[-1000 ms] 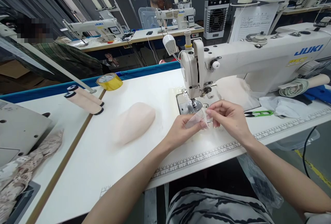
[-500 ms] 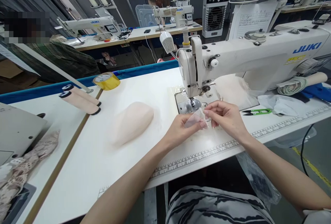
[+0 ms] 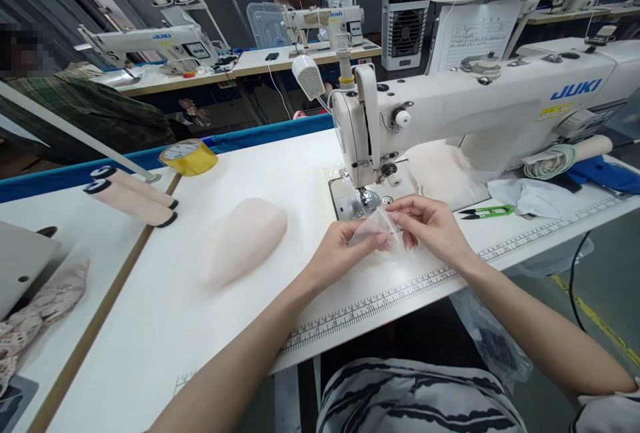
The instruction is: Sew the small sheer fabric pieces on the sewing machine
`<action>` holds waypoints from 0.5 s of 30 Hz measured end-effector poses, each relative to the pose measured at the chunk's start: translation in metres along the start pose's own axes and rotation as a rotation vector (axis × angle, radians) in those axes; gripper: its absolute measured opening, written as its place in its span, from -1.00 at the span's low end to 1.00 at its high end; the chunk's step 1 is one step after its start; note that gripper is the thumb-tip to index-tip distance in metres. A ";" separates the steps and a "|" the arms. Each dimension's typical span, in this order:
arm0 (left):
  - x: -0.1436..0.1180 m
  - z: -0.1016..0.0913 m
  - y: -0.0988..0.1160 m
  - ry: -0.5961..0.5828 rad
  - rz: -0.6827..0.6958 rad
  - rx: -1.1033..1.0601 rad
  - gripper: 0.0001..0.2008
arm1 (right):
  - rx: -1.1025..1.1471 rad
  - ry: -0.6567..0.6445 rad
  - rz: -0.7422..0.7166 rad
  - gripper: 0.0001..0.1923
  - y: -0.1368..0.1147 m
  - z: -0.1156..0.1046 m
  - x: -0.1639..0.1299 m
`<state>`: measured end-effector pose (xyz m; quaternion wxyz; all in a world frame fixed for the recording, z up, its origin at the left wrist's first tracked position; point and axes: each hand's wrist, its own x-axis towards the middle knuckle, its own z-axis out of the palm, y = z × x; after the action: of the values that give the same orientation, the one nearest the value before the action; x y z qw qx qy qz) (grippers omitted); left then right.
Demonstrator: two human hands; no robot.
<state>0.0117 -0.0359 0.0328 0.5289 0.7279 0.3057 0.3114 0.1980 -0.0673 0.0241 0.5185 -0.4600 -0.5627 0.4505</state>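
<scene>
Head view: a small sheer fabric piece [image 3: 373, 230], its edges hard to make out against the white tabletop [image 3: 240, 326], sits just in front of the sewing machine [image 3: 450, 113] needle. The left hand [image 3: 340, 253] pinches its near side, fingers curled; the right hand [image 3: 430, 226] grips its far edge between fingertips, partly hiding it. Left of the sewing machine lies a pale padded cup [image 3: 240, 240]; right of it, green thread snips [image 3: 487, 211].
</scene>
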 end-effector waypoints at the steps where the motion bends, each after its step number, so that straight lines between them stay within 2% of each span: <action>1: 0.000 0.000 0.000 0.001 -0.002 0.002 -0.79 | 0.008 -0.003 0.007 -0.75 0.000 -0.001 -0.001; 15: 0.000 -0.001 -0.002 -0.018 -0.058 0.003 -0.80 | 0.013 -0.010 0.030 -0.75 -0.008 -0.005 -0.012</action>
<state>0.0111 -0.0345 0.0312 0.5393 0.7223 0.3224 0.2889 0.2035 -0.0800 0.0309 0.5121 -0.4627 -0.5553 0.4640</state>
